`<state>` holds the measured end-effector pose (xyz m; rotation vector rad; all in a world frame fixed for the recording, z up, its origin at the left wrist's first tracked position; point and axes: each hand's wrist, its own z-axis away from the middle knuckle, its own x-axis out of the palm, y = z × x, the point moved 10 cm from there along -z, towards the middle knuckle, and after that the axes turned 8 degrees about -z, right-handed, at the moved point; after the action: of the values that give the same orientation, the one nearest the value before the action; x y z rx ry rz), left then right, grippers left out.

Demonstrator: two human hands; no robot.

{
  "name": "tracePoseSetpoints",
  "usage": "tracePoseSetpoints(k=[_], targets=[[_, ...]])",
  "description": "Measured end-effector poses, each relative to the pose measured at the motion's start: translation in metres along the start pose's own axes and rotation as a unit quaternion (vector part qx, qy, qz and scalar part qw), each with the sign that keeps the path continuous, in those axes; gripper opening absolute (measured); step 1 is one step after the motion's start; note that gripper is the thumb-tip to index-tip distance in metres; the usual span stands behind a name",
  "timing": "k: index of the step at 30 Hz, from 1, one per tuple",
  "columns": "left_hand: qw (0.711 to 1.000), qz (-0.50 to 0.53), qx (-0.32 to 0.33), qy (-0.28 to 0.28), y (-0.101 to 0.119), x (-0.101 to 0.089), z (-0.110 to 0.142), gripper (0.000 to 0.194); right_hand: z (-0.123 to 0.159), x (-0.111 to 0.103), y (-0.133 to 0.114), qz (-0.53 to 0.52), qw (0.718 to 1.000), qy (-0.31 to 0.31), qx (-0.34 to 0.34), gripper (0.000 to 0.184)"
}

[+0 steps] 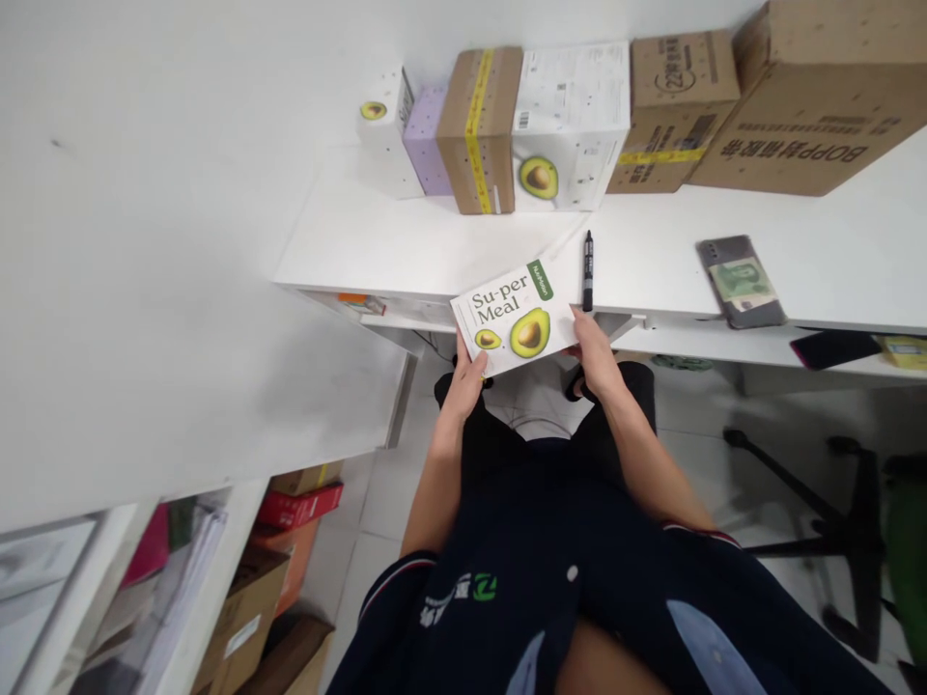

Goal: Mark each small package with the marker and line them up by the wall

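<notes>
A flat white "Su-per Meal" box [514, 316] with avocado pictures is held over my lap at the front edge of the white desk [406, 241]. My left hand [469, 378] grips its lower left corner. My right hand [595, 349] holds its right edge. A black marker [588, 269] lies on the desk just beyond my right hand.
Along the wall stand white avocado-printed boxes [569, 125], a lilac box [424, 140] and brown cartons [803, 106]. A phone with a banknote in its case [740, 280] lies at the right. A black chair base [818, 502] stands on the floor. Shelves with cartons [246, 598] are lower left.
</notes>
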<state>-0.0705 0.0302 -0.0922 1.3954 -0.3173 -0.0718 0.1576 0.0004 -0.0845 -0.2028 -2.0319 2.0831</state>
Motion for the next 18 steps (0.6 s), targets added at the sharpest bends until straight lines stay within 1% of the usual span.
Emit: tracePoseSetpoints(k=[2,4,7,12,15,18], targets=[[0.999,0.012,-0.014,0.035,-0.006,0.001,-0.004,0.085,0.002,-0.003,0.004,-0.027,0.999,0.016,0.034,0.060],[0.998,0.021,-0.020,0.056,-0.010,0.001,-0.006,0.083,0.003,-0.002,0.004,-0.044,0.998,0.015,0.044,0.062],[0.997,0.034,-0.019,0.072,-0.011,0.001,-0.006,0.087,0.001,-0.002,0.006,-0.074,0.996,0.016,0.036,0.059],[0.995,0.045,-0.030,0.079,-0.015,-0.002,-0.004,0.098,-0.001,-0.001,0.015,-0.073,0.997,0.014,0.034,0.058],[0.996,0.043,0.001,0.077,-0.013,-0.007,0.000,0.109,0.002,0.000,0.015,-0.109,0.994,-0.003,0.028,0.057],[0.997,0.025,0.053,0.056,-0.007,-0.010,0.006,0.118,0.007,0.004,0.008,-0.140,0.989,-0.046,0.012,0.060]])
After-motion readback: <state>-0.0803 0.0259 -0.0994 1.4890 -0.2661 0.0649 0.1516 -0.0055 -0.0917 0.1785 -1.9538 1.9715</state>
